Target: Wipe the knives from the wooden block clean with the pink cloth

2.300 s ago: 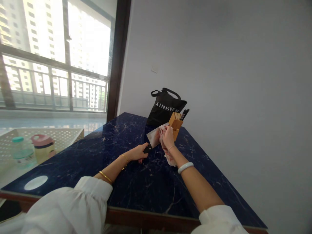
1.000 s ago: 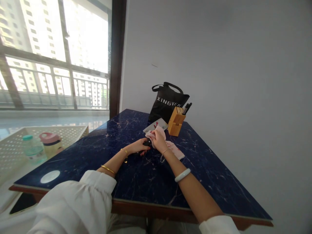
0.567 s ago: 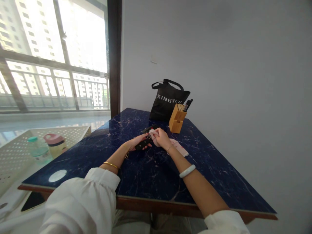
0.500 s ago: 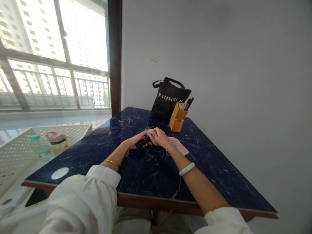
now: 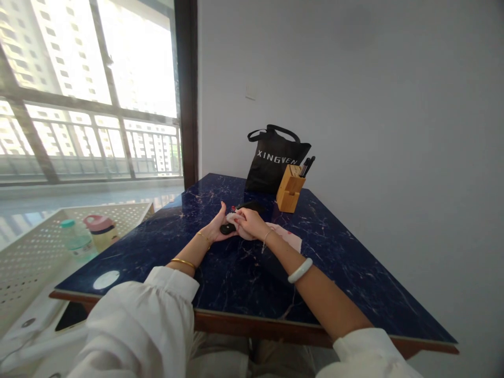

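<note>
Head view: left hand [image 5: 216, 230], fingers [image 5: 231, 234] curled around a black knife handle [image 5: 227, 229]; right hand [image 5: 249, 223], fingertips [image 5: 238, 211] pinched closed on a pink cloth [image 5: 232, 217].

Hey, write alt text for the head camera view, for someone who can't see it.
Seen from the wearer's head, a left hand cradles a black-handled kitchen knife while a right hand presses a pale pink cloth against it, above a dark blue marble table. Beyond them stand a wooden knife block and a black XINGWEN tote bag.
</note>
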The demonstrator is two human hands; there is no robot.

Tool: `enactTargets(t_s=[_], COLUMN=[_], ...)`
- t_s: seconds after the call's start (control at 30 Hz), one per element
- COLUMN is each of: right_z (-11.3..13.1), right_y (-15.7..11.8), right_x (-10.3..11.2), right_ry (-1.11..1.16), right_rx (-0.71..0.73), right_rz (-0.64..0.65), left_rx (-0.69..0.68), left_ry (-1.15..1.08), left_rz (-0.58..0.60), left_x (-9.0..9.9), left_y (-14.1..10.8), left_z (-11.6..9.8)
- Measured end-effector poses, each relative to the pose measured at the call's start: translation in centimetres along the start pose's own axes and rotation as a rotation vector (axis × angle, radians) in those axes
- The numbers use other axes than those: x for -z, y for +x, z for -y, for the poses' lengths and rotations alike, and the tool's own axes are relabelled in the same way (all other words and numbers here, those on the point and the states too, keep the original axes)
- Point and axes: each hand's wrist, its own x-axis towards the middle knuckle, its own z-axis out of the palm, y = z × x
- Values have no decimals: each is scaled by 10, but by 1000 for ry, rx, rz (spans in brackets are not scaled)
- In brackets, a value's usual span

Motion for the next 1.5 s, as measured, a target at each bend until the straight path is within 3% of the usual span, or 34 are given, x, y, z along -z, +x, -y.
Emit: enactTargets(t_s=[0.1,0.27,0.5,0.67,0.83,1.03,1.2,1.37,1.5], right_z=[8,26,26,34,10,-33,-56,-65,-55], right_y=[0,-8,-4,-10,-3,10,14,8,3], right_x=[-3,-8,-10,-12,-7,-4,0,4,10], right_ry=[3,32,33,39,24,-107,-148,-143,-97], right_rx=[-29,73,-7,58,-75,-214,-270,-284,-189], right_rz=[-11,8,-19,-25,-26,-49,-67,-80,-94], left_rx=[-16,-34,-67,-48,-38,9,-69,-148,-206], left_ry=[-81,-112,-135,-118,-98,-17,255,437,532], left_rz=[-36,-73,-101,-101,-60,84,30,80,59], left_x=[2,7,7,10,4,-1,-3,-6,-5], left_y=[0,-1,1,3,4,9,13,11,9], left_z=[-1,-3,-2,-2,2,8,15,25,26])
